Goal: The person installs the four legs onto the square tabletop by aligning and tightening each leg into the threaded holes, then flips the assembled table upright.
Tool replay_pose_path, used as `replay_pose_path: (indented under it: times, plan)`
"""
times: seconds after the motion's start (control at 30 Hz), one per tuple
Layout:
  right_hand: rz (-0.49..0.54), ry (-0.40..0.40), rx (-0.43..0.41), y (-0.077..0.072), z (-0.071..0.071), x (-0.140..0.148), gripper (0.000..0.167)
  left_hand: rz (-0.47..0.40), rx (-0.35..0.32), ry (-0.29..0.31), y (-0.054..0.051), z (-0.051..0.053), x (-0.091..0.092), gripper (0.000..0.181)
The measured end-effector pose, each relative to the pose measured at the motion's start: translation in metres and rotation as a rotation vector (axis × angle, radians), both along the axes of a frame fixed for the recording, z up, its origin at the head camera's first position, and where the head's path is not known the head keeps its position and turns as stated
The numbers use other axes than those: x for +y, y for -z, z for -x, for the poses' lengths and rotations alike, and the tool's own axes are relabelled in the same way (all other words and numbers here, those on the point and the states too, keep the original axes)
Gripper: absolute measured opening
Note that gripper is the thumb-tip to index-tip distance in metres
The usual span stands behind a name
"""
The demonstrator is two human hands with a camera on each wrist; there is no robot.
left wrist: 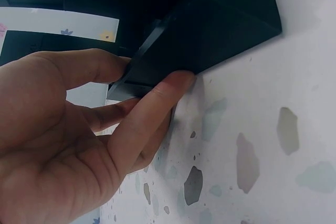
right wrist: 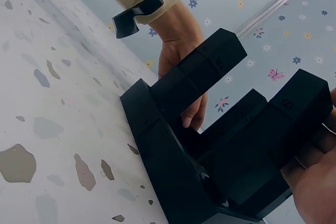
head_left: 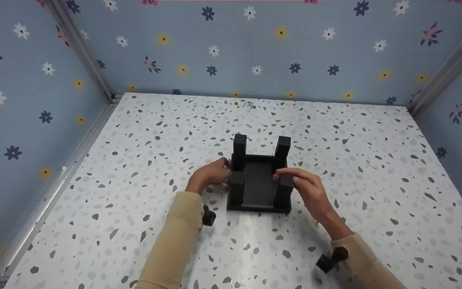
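A black rectangular frame point(head_left: 259, 208) with an upright block-like post at each corner sits on the speckled tabletop, like a small table turned upside down. My left hand point(head_left: 213, 172) is at its left side; the left wrist view shows the thumb and fingers point(left wrist: 157, 95) pinching the edge of a black side wall. At the near right corner, my right hand point(head_left: 311, 190) has its fingers and thumb around the top of the post point(head_left: 286, 194). In the right wrist view, this post point(right wrist: 278, 135) hides part of the right fingers. Small marks show on the posts.
The white speckled tabletop point(head_left: 355, 168) surrounds the frame. Blue flower-patterned panels point(head_left: 247, 52) stand behind and at both sides, with metal rails point(head_left: 90, 52) at the corners. Black mounts point(head_left: 209, 216) are strapped at the beige sleeves point(head_left: 171, 241).
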State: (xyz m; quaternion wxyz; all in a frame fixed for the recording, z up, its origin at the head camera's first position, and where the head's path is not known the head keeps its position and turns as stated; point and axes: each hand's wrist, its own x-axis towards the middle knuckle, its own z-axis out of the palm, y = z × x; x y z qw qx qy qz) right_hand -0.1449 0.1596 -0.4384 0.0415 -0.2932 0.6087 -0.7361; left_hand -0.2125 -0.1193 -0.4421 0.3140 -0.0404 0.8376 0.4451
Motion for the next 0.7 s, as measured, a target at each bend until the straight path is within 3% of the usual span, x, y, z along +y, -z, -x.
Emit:
replay_pose_path:
  times: [0.17,0.33,0.7]
  plan:
    - [0.008,-0.005,-0.033,0.0007,-0.0005,-0.0002,0.034,-0.010,0.004,-0.002,-0.0004,0.0000,0.0007,0.046]
    - [-0.008,0.011,-0.010,0.0007,-0.0011,0.0001,0.032,0.033,0.014,0.006,-0.0009,0.0001,0.0008,0.046]
    - [-0.128,0.193,-0.060,0.0007,-0.0038,0.0002,0.027,0.027,-0.005,0.015,-0.0002,0.0015,-0.0003,0.047]
